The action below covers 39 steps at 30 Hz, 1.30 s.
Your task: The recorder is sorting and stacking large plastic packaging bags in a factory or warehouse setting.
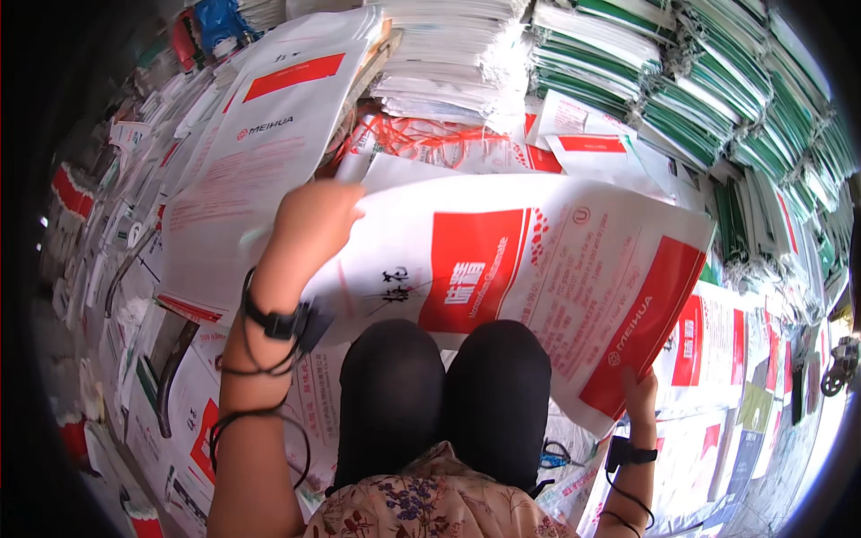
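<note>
A flat white sack [569, 269] with red printed panels stretches across my lap, its left side raised a little above my knees. My left hand [316, 222] is closed at the sack's left end, with most fingers turned out of sight. At the lower right corner, my right hand [639, 397] pinches the sack's red-printed edge. Another long white sack [260, 148] with a red band slopes up beyond my left hand. Both wrists carry a black strap with a cable.
Tall stacks of folded white sacks [448, 58] and green-edged sacks [668, 76] rise at the back and right. Orange-red strands [430, 134] lie tangled behind my sack. More loose sacks [708, 345] cover the floor on both sides. A dark curved bar [170, 377] lies at left.
</note>
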Available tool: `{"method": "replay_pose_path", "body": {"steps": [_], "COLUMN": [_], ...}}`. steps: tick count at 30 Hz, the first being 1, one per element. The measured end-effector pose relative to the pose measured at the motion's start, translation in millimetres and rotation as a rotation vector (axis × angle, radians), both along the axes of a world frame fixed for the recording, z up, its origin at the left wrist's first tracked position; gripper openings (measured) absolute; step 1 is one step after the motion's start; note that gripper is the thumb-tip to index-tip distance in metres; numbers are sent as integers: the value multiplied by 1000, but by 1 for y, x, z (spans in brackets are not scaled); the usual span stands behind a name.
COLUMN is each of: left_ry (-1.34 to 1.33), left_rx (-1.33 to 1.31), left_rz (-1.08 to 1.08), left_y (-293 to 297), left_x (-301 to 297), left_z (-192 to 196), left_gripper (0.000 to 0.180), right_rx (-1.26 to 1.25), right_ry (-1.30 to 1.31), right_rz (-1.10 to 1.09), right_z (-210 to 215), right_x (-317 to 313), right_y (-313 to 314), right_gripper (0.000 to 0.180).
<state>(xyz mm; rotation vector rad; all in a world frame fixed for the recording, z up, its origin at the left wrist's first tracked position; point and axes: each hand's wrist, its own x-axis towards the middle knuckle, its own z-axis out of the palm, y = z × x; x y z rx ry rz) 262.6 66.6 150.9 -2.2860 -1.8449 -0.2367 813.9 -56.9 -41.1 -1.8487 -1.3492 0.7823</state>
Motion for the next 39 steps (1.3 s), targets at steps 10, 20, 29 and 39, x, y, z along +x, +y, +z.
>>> {"method": "replay_pose_path", "body": {"steps": [10, 20, 29, 39], "left_ry": [-144, -1218, -1666, -2545], "left_rx": [578, -712, -1639, -607], "left_rz": [-182, 816, 526, 774], "left_y": [153, -35, -1, 33], "left_x": [10, -75, 3, -1], "left_z": [-88, -456, -381, -449], "left_gripper": [28, 35, 89, 29], "right_rx": [67, -136, -88, -202], "right_ry": [706, 418, 773, 539], "right_rz": [73, 199, -45, -54], "right_z": [21, -7, 71, 80], "right_x": [-75, -90, -109, -83], "right_y": [176, 228, 253, 206], "right_gripper": [37, 40, 36, 45]}}
